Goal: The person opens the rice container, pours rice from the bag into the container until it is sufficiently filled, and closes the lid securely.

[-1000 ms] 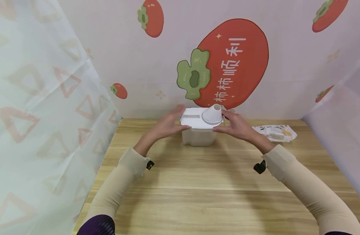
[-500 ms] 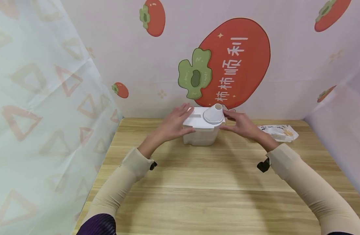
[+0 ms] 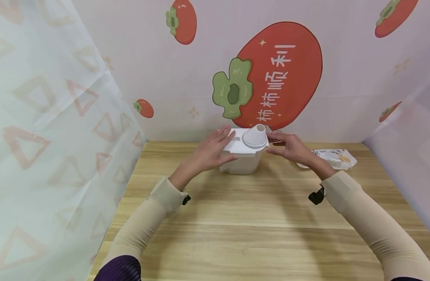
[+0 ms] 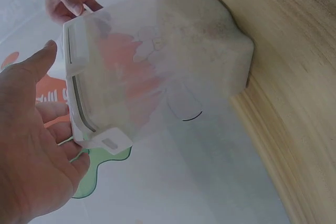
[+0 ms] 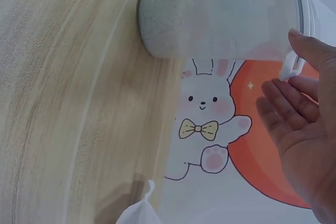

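Note:
A translucent storage box (image 3: pixel 239 165) stands upright on the table near the back wall. Its white lid (image 3: pixel 236 147) carries a cone-shaped cap (image 3: pixel 255 136) on the right. My left hand (image 3: pixel 214 151) has its fingers stretched over the lid's left end, thumb in front. The left wrist view has these fingers beside a white side latch (image 4: pixel 113 141) that juts out from the box. At the right end, my right hand (image 3: pixel 294 148) has its fingertips right at another latch (image 5: pixel 291 66), with the thumb by the lid's front edge. Whitish contents show dimly through the box wall.
A white printed packet (image 3: pixel 336 158) lies on the wooden table (image 3: pixel 236 230) to the right, partly behind my right wrist. The back wall sheet (image 3: pixel 173 78) with persimmon prints rises close behind the box. Side sheets bound the table left and right.
My left hand has moved rightward, its fingers now over the lid's top rather than along its left edge. The right thumb has drawn back from the lid's front toward the right corner.

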Action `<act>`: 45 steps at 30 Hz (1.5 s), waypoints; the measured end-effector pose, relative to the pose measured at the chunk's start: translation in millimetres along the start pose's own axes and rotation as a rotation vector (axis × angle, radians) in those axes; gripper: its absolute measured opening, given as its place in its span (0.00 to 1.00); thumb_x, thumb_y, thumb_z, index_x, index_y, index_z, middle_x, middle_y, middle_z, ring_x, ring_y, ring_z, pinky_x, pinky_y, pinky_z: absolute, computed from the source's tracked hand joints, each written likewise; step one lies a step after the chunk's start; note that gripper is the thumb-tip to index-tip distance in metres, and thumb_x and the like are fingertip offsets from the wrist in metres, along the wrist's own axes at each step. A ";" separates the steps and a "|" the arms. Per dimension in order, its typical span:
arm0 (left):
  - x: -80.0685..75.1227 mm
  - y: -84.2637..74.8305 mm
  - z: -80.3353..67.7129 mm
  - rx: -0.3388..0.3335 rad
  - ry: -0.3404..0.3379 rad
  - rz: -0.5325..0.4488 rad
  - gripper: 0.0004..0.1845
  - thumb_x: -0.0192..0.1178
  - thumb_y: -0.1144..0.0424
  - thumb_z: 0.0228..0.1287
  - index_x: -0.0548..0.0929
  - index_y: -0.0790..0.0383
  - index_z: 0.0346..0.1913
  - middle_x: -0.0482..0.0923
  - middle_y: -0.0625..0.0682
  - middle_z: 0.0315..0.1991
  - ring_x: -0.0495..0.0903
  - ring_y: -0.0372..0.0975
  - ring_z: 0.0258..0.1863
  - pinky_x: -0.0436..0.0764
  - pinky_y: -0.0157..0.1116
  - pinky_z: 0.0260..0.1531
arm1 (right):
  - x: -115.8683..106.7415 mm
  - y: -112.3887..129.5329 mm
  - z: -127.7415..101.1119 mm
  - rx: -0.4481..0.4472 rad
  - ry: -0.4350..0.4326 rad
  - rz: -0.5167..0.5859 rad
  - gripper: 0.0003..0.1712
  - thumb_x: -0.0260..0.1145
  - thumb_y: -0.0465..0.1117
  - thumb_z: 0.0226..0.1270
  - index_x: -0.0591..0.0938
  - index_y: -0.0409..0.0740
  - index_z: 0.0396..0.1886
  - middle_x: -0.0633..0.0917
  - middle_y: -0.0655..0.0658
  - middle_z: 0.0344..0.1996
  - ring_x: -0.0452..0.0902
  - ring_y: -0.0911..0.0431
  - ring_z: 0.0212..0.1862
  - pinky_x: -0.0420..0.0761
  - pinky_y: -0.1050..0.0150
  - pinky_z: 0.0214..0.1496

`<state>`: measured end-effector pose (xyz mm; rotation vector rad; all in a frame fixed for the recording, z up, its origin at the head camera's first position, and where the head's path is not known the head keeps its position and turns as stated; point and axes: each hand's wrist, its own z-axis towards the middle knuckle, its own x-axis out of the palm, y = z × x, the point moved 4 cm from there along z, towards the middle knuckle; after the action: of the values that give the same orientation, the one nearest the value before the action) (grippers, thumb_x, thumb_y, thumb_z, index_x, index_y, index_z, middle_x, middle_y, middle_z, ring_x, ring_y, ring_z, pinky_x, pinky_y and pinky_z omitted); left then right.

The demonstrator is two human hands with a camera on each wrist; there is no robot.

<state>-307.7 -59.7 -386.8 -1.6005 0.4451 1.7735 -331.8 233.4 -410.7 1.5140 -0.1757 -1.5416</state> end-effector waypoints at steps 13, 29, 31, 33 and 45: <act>-1.1 -0.7 1.3 -0.009 -0.036 0.020 0.46 0.64 0.40 0.74 0.62 0.65 0.82 0.53 0.62 0.84 0.51 0.50 0.85 0.48 0.41 0.84 | -7.8 -5.5 7.6 0.048 0.041 0.066 0.31 0.77 0.36 0.68 0.81 0.33 0.69 0.88 0.34 0.58 0.85 0.39 0.60 0.85 0.70 0.55; 8.1 -0.5 -2.2 -0.022 -0.051 -0.056 0.48 0.66 0.41 0.73 0.60 0.65 0.83 0.48 0.62 0.85 0.44 0.50 0.86 0.55 0.51 0.82 | -1.6 -11.3 11.0 0.078 0.040 0.170 0.30 0.78 0.31 0.64 0.83 0.35 0.66 0.89 0.35 0.55 0.89 0.51 0.55 0.83 0.76 0.53; 8.5 -0.8 -2.1 -0.018 -0.056 -0.064 0.48 0.66 0.42 0.73 0.60 0.66 0.83 0.48 0.63 0.85 0.44 0.50 0.86 0.55 0.51 0.82 | -0.5 -13.3 10.2 0.095 0.037 0.188 0.30 0.78 0.32 0.64 0.83 0.34 0.67 0.89 0.35 0.55 0.89 0.51 0.56 0.84 0.75 0.53; 9.3 -0.8 -2.0 -0.016 -0.057 -0.062 0.48 0.66 0.42 0.73 0.59 0.66 0.83 0.48 0.64 0.85 0.44 0.51 0.86 0.55 0.51 0.82 | 0.7 -15.2 9.0 0.107 0.036 0.208 0.31 0.78 0.32 0.64 0.82 0.33 0.67 0.89 0.34 0.55 0.88 0.53 0.56 0.85 0.74 0.51; 9.8 -3.2 -2.1 0.042 -0.100 -0.024 0.47 0.67 0.46 0.73 0.60 0.72 0.81 0.51 0.69 0.83 0.47 0.56 0.85 0.49 0.45 0.83 | 7.7 -19.7 4.7 0.065 -0.023 0.324 0.31 0.74 0.26 0.66 0.78 0.24 0.68 0.85 0.25 0.57 0.86 0.72 0.51 0.86 0.72 0.50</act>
<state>-304.0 -56.3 -396.0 -1.4746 0.4115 1.8053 -344.1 236.7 -428.2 1.4375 -0.4654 -1.3038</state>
